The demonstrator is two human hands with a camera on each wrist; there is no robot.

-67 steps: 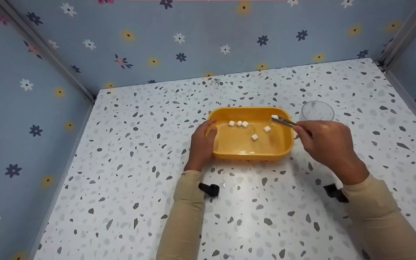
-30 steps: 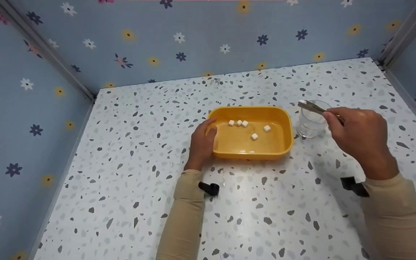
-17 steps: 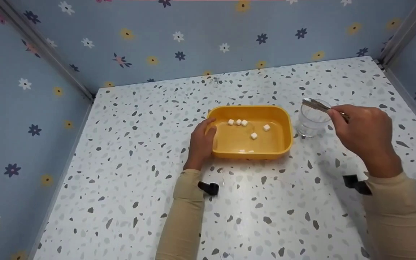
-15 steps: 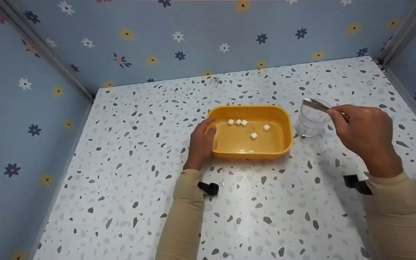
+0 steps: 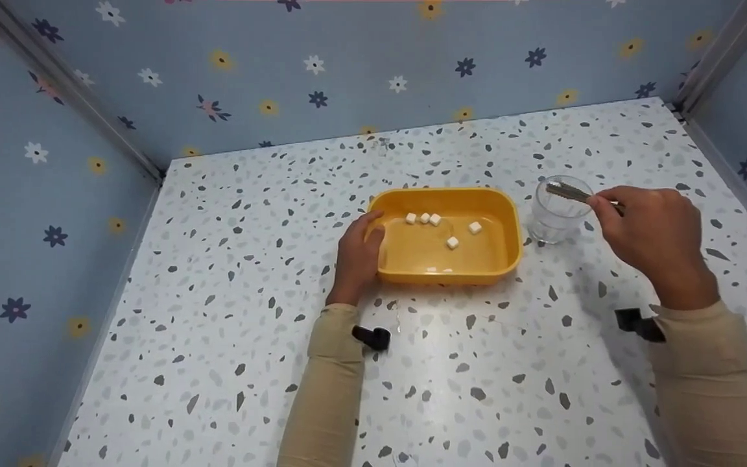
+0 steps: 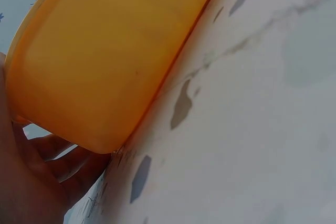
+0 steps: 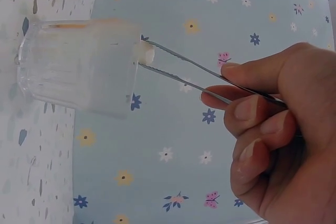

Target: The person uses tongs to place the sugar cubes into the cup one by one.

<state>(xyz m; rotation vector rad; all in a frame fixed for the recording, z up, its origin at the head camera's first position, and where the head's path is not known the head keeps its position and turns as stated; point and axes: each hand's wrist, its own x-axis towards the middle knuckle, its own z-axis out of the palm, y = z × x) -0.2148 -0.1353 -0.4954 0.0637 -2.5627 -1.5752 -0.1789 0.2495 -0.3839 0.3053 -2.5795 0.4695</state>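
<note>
My left hand (image 5: 355,259) grips the left end of a yellow plastic tub (image 5: 448,277), thumb at the rim. In the left wrist view, fingers (image 6: 68,163) reach around the tub's end wall (image 6: 100,72). Several small white cubes (image 5: 452,242) lie inside. My right hand (image 5: 655,237) pinches metal tweezers (image 5: 571,192) over the clear glass (image 5: 550,224), which stands upright right of the tub. In the right wrist view, the tweezer tips sit at the mouth of the glass (image 7: 79,66), with one white cube (image 7: 147,53) between them.
A speckled white table (image 5: 250,311) bears everything. Blue flower-patterned panels (image 5: 373,71) stand at the back and both sides. Black camera mounts (image 5: 373,338) stick out from both wrists, the left one low over the table.
The tweezers and white cube have gone from above the tub rightward to over the glass, then slightly lower at its mouth. The left hand stays on the tub. The head view shifted slightly.
</note>
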